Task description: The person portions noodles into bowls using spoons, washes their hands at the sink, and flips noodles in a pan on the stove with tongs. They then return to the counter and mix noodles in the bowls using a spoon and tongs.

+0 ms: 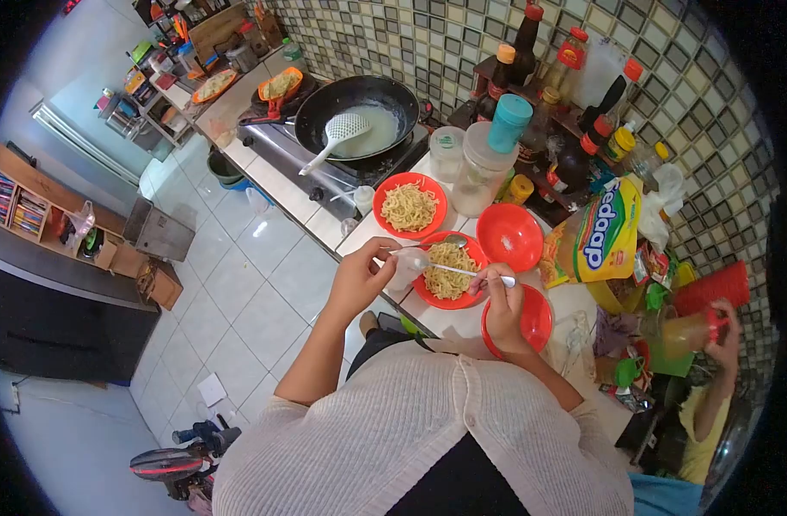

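My left hand [361, 275] is closed around a small clear plastic container [405, 270] at the counter's edge. My right hand [503, 311] grips a metal spoon [455, 272] by its handle, and the spoon's far end reaches the container. Beneath the spoon sits a red bowl [446, 302] of noodles [447, 284]. Another metal spoon [456, 241] lies over that bowl's far rim, its handle pointing towards my left fingers. A second red bowl [441, 205] of noodles stands beyond. Just beside my right hand is a red bowl [535, 320], partly covered by it.
A black wok [312, 112] with cloudy liquid and a white slotted ladle [346, 129] sits on the stove [269, 148]. Another red bowl [507, 234], jars, sauce bottles and a yellow Sedaap packet [595, 234] crowd the right. Another person's hand [725, 331] holds a red-lidded jar [685, 334].
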